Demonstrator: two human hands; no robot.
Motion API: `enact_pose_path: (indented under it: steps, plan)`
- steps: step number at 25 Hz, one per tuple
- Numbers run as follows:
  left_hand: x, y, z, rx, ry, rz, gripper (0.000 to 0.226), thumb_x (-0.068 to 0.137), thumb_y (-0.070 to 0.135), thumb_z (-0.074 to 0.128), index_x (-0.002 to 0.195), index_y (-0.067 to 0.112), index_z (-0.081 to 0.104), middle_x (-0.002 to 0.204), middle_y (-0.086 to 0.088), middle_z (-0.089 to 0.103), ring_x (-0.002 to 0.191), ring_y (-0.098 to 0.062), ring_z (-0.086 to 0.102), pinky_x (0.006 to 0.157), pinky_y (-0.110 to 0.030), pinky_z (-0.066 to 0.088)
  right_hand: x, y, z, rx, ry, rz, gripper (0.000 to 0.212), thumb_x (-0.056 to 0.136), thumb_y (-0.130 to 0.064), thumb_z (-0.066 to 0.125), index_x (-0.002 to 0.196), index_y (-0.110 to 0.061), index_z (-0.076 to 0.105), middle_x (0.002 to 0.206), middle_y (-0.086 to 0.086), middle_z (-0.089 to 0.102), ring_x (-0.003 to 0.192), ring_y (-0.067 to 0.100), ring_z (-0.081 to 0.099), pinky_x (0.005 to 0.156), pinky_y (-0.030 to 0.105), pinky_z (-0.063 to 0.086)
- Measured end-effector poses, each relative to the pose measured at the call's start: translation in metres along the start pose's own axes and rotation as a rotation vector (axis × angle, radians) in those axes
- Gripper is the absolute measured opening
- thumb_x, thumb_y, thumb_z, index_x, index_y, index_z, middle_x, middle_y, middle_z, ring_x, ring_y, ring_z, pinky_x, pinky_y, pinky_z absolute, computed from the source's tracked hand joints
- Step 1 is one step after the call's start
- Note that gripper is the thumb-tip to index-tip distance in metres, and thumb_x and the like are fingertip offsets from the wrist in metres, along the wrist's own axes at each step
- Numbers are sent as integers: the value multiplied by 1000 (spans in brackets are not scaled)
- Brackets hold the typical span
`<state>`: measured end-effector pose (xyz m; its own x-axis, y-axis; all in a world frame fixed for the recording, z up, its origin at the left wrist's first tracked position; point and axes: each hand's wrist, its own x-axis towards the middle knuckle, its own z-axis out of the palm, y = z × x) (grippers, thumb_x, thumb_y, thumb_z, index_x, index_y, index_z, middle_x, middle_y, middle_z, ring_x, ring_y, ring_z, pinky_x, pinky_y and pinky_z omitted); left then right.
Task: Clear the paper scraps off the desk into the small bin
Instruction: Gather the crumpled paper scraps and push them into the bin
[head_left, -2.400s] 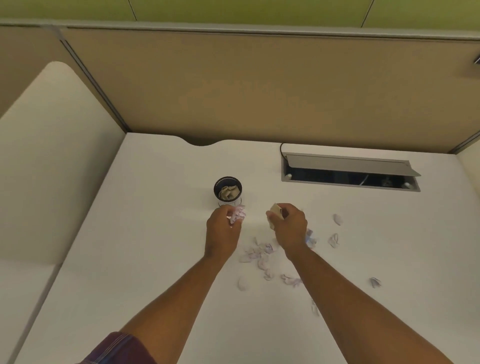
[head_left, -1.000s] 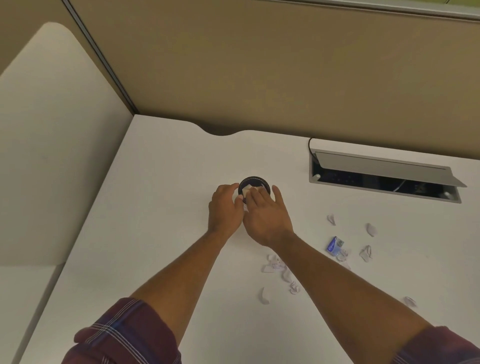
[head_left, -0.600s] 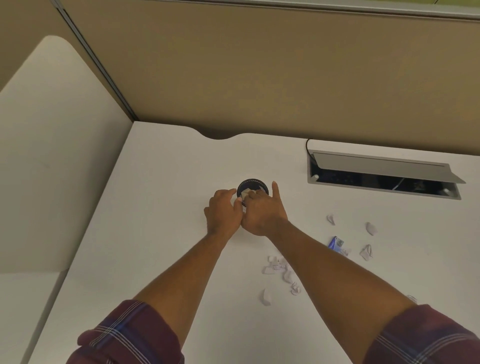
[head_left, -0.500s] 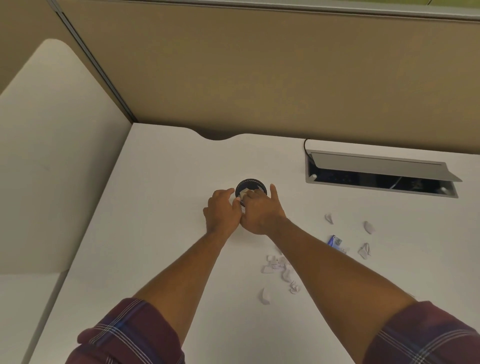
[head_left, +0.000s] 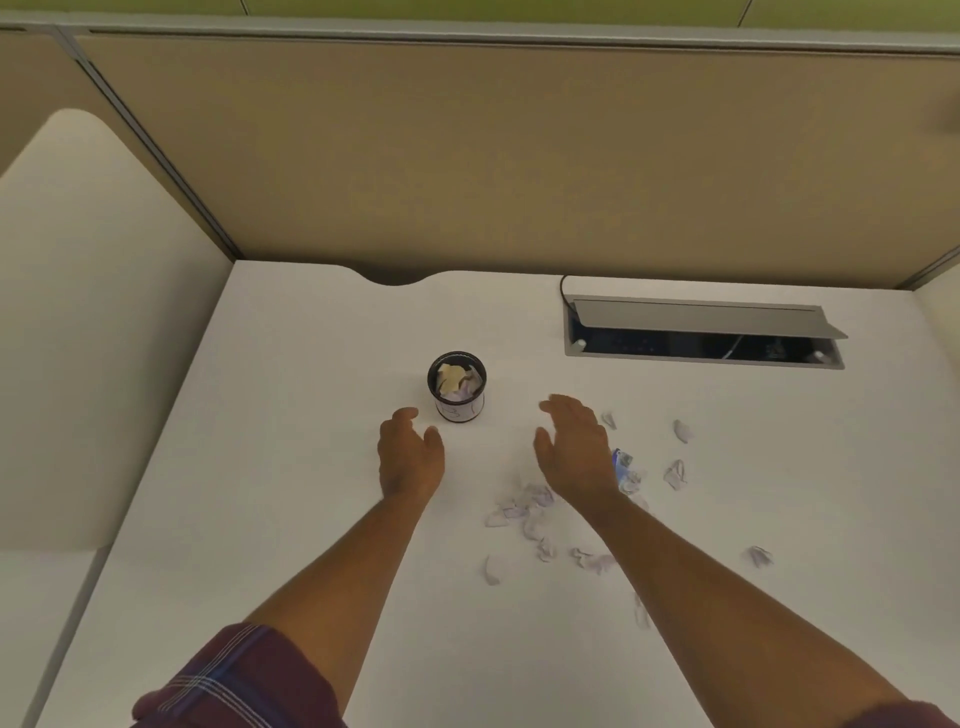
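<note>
A small round bin (head_left: 457, 410) with a black rim stands mid-desk, holding crumpled paper. My left hand (head_left: 409, 457) hovers just in front of it to the left, fingers apart and empty. My right hand (head_left: 574, 447) is to the bin's right, palm turned inward, fingers spread, holding nothing. Several pale paper scraps (head_left: 524, 512) lie on the white desk (head_left: 291, 467) between and behind my forearms. More scraps (head_left: 675, 473) are scattered to the right, one with blue print (head_left: 622, 460) beside my right hand.
A grey cable hatch (head_left: 701, 332) stands open at the back right with a black cord running into it. Beige partition walls (head_left: 519, 156) close off the back and left of the desk. A second white surface (head_left: 93, 312) adjoins on the left.
Both hands were together over the bin's mouth, pushing paper in. They have let go and drawn back and apart, now empty. The bin holds more paper than before.
</note>
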<state>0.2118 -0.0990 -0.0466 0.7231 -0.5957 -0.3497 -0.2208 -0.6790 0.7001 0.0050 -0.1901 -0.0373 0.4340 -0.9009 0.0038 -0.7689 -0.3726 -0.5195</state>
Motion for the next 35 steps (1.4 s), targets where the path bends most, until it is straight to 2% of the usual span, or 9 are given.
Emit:
enact_pose_path:
  steps: [5, 9, 14, 21, 26, 28, 30, 33, 35]
  plan:
    - [-28, -13, 19, 271, -271, 50, 62, 93, 34, 68, 148, 20, 44, 149, -11, 44, 137, -32, 48, 109, -50, 48, -39, 89, -38, -58, 13, 296, 35, 95, -15, 54, 130, -13, 56, 140, 8, 56, 129, 30, 52, 104, 45, 47]
    - [-53, -11, 50, 440, -393, 156, 73, 88, 41, 73, 150, 22, 40, 151, -9, 38, 139, -31, 42, 105, -49, 50, -50, 148, -66, -168, -156, 440, 50, 98, -24, 49, 146, -13, 41, 157, 11, 37, 140, 36, 39, 108, 52, 43]
    - [-75, -2, 83, 537, -451, 262, 84, 81, 49, 79, 151, 29, 36, 153, -2, 34, 140, -27, 37, 98, -46, 52, -47, 173, -74, -175, -396, 321, 63, 102, -41, 43, 156, -15, 22, 166, 9, 22, 150, 34, 25, 117, 52, 33]
    - [-97, 1, 107, 676, -518, 366, 99, 72, 48, 86, 154, 29, 33, 154, -2, 27, 141, -29, 31, 99, -46, 55, -84, 144, -45, -312, -389, 159, 59, 99, -54, 41, 140, -12, 42, 150, 15, 37, 127, 37, 41, 98, 45, 47]
    - [-112, 6, 118, 719, -542, 442, 101, 66, 38, 93, 150, 33, 37, 148, -3, 29, 133, -29, 37, 97, -43, 57, -120, 115, -22, -399, -458, 24, 80, 85, -73, 47, 140, -16, 41, 141, 14, 39, 119, 34, 44, 93, 44, 48]
    - [-116, 8, 120, 745, -561, 473, 101, 68, 33, 93, 152, 31, 36, 148, -4, 29, 132, -29, 37, 99, -43, 56, -128, 106, -17, -411, -527, -27, 85, 80, -69, 60, 143, -18, 36, 143, 15, 36, 120, 35, 43, 92, 44, 49]
    - [-122, 6, 122, 764, -569, 501, 89, 76, 25, 88, 151, 27, 40, 147, -5, 32, 133, -28, 40, 101, -43, 55, -134, 100, -15, -427, -544, -79, 74, 83, -53, 70, 140, -19, 39, 140, 15, 38, 116, 35, 44, 84, 42, 52]
    - [-129, -1, 122, 654, -582, 467, 60, 89, 11, 76, 143, 20, 52, 139, -7, 41, 128, -27, 50, 99, -42, 57, -139, 92, -13, -400, -495, -151, 47, 93, -27, 65, 136, -16, 47, 129, 15, 48, 109, 32, 48, 71, 35, 47]
    - [-131, -6, 121, 621, -579, 497, 40, 95, 4, 64, 133, 18, 61, 135, -8, 46, 119, -28, 55, 96, -39, 55, -141, 89, -10, -372, -485, -185, 40, 95, -15, 60, 133, -14, 51, 124, 14, 50, 109, 31, 51, 68, 34, 40]
